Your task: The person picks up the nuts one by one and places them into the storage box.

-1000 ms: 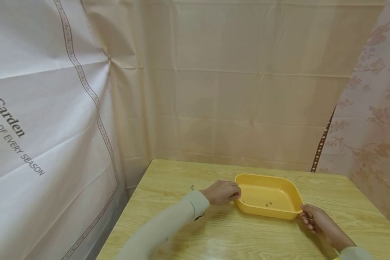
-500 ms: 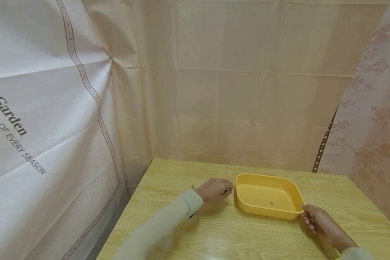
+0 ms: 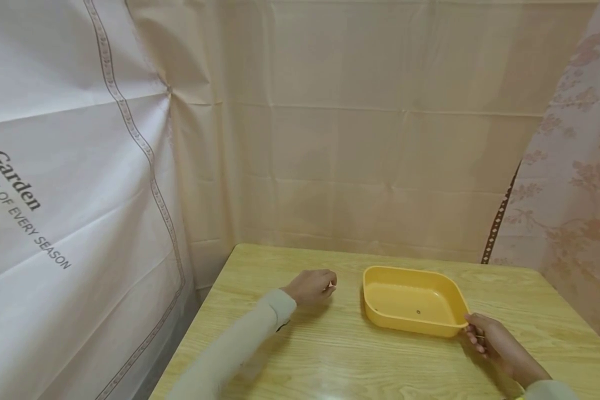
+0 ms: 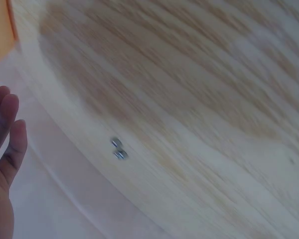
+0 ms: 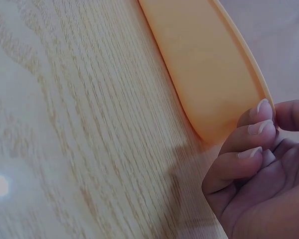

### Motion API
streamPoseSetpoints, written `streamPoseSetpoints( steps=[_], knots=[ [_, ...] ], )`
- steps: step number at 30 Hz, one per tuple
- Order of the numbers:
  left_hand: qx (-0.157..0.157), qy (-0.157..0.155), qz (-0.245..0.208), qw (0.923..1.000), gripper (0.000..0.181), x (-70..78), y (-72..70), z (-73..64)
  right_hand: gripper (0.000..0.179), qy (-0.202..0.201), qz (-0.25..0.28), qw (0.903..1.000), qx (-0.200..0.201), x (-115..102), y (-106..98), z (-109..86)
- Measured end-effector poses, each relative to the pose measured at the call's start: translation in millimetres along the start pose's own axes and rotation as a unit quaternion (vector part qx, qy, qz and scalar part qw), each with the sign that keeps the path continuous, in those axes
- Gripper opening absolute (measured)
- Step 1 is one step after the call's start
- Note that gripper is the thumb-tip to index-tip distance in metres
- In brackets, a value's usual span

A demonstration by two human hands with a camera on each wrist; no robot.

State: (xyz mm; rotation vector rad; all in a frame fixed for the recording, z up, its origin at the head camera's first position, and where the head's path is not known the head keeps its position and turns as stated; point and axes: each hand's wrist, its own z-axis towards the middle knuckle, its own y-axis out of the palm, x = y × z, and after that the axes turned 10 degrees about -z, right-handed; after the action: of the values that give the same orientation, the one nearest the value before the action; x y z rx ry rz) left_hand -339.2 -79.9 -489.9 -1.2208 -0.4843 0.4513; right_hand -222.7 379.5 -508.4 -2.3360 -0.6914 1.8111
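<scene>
A yellow plastic basin [image 3: 410, 328] stands on the wooden table, right of its middle. My right hand [image 3: 492, 341] pinches the rim at its near right corner between thumb and fingers; in the right wrist view the basin's wall [image 5: 209, 74] rises beside the fingertips. A tiny ring-like piece [image 3: 418, 312] lies on the basin floor, and another dark speck sits near the left wall. Left of the basin, my left hand [image 3: 310, 286] hovers with loosely bent fingers and nothing visible in them. Two small shiny metal nuts [image 4: 118, 148] lie together on the table in the left wrist view.
The light wood-grain table [image 3: 330, 355] reaches to a beige cloth hanging [image 3: 355, 166] at the back. A white printed cloth [image 3: 70, 194] hangs on the left, and a floral one [image 3: 570, 183] on the right.
My left hand has moved left, away from the basin's left rim. Of two small pieces near the middle of the basin floor, one shows now. The right hand keeps its pinch.
</scene>
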Motion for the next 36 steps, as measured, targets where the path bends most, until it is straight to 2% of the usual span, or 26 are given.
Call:
streamPoseSetpoints(
  steps=[7, 16, 24, 30, 36],
  knots=[
    [-0.01, -0.041, -0.015, 0.999, 0.014, -17.5, -1.1, -11.4, 0.037, 0.0, 0.005, 1.0, 0.001, 1, -1, 1.0],
    [-0.005, -0.091, 0.007, 0.9958, 0.015, -35.8, -2.6, -27.1, 0.037, -0.005, 0.006, 1.0, 0.006, -3, 0, 2.3],
    [-0.013, -0.129, -0.02, 0.9914, 0.019, -48.6, -5.0, -41.9, 0.037, -0.012, 0.013, 0.9998, -0.002, -1, -1, 0.3],
    [-0.03, -0.144, -0.013, 0.989, 0.02, -60.0, -3.9, -50.8, 0.037, -0.012, 0.016, 0.9998, -0.005, -1, -2, 0.3],
    [-0.032, -0.148, -0.033, 0.988, 0.016, -60.3, -7.8, -55.0, 0.037, -0.01, 0.015, 0.9998, -0.003, -1, -1, 0.4]
  ],
)
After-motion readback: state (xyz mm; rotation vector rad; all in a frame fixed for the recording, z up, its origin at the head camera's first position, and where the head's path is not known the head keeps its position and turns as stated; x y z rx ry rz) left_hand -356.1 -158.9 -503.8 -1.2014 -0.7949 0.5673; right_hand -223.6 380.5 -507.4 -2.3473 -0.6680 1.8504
